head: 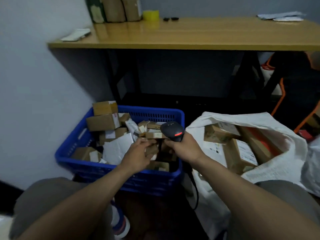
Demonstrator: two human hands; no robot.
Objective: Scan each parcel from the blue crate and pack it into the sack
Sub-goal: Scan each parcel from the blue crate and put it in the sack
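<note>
A blue crate (69,153) on the floor holds several brown cardboard parcels and white mailers. My left hand (138,153) reaches into it and grips a small brown parcel (152,148) near the crate's middle. My right hand (184,147) holds a black barcode scanner (172,131) with a red light, its head just above that parcel. To the right, the white sack (277,163) lies open with several boxes (239,153) inside.
A wooden table (190,35) stands behind the crate, with rolls of packing material, a yellow tape roll (151,15) and papers on it. The scanner's cable (194,191) hangs down between crate and sack. A white wall is at the left. My knees frame the bottom.
</note>
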